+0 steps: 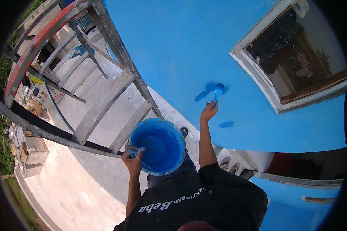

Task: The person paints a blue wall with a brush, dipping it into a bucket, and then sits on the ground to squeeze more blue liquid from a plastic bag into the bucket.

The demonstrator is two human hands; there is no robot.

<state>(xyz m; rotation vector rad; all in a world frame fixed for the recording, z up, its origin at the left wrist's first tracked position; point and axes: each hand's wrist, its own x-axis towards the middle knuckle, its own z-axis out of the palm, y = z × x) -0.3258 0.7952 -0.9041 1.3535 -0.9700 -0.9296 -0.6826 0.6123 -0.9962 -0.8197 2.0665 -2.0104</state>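
My left hand [133, 158] grips the wire handle at the near left rim of a bucket [162, 140] coated inside with blue paint. In my right hand [209, 110] is a paintbrush [219, 90], its bristles pressed to the light blue wall [169, 46] in a patch of darker blue paint [203, 92]. A second, smaller dark blue smear [226, 124] lies lower on the wall. The bucket is held in front of my body, below and left of the brush.
A paint-splattered ladder-like frame with steps [102, 104] stands close on my left, above a pale concrete floor [73, 173]. A framed window [287, 57] is at upper right, a dark opening [304, 165] at lower right. Footwear [231, 165] lies by the wall base. Cluttered items [31, 154] sit at far left.
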